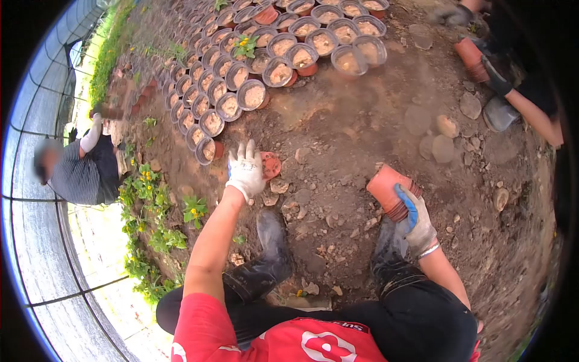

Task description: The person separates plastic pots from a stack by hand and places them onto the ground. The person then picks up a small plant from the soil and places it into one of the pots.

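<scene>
My left hand (246, 173), in a white work glove, reaches down to the soil with its fingers pointing forward. At its thumb side is a small terracotta-coloured plastic flowerpot (271, 165), tipped so its holed base shows; the thumb is hidden behind it. A stack of nested flowerpots (389, 188) leans in my right hand (416, 223), whose grey and blue glove wraps around the rim end. Just beyond my left hand, the nearest pots of a long block (208, 151) stand filled with pale soil.
Stones (443, 148) lie over the bare ground between my boots (272, 232) and the block. A co-worker's gloved hand (496, 75) holds more flowerpots (471, 59) at the right. Another person (84, 172) bends at the left, beyond yellow-flowered plants (148, 181).
</scene>
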Demonstrator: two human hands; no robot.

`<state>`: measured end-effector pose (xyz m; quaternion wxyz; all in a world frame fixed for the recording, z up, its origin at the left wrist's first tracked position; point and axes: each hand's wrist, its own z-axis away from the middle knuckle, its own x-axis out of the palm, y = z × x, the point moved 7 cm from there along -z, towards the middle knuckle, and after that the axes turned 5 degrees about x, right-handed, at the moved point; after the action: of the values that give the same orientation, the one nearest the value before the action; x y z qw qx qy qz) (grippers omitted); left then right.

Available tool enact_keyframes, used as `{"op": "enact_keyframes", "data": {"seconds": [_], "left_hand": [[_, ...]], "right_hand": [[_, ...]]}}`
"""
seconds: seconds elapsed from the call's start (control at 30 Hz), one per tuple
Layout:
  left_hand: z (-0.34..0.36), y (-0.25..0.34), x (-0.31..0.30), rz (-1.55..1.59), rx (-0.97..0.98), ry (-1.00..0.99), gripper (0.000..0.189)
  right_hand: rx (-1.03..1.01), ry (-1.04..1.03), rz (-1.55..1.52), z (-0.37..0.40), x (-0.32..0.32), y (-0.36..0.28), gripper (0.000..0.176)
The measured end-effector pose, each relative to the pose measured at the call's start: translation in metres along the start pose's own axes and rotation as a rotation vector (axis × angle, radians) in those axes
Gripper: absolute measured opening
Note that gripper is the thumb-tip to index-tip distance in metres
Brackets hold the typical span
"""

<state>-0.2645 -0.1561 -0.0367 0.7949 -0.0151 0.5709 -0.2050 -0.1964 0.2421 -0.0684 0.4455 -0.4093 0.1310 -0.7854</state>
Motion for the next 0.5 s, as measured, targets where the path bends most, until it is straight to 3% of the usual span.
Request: {"op": "enact_keyframes", "data": {"seconds": [0.03, 0.07, 0.1, 0.17, 0.3, 0.37, 0.5], "left_hand": [[-0.003, 0.001, 0.005, -0.005, 0.007, 0.002, 0.084], [-0.006, 0.005, 0.007, 0.317, 0.012, -0.043, 0.087], [-0.01, 0.01, 0.009, 0.639, 0.015, -0.091, 0.09], [-0.021, 0.006, 0.034, 0.562, 0.024, -0.009, 0.092], [-0.027, 0.003, 0.034, 0.615, -0.055, 0.019, 0.087], [-0.023, 0.002, 0.016, 0.397, -0.107, 0.024, 0.08], [0.002, 0.016, -0.03, 0.377, -0.089, 0.292, 0.074]], "right_hand": [[-0.183, -0.073, 0.3, 0.006, 0.004, -0.011, 0.047], [-0.361, -0.141, 0.6, 0.015, 0.01, -0.018, 0.047], [-0.361, -0.133, 0.593, 0.016, 0.005, -0.019, 0.047], [-0.73, -0.065, 1.329, 0.027, 0.017, -0.031, 0.045], [-0.785, -0.115, 1.262, 0.033, 0.023, -0.038, 0.046], [-0.806, -0.106, 1.243, 0.034, 0.023, -0.042, 0.046], [-0.827, -0.096, 1.247, 0.036, 0.017, -0.042, 0.045]]}}
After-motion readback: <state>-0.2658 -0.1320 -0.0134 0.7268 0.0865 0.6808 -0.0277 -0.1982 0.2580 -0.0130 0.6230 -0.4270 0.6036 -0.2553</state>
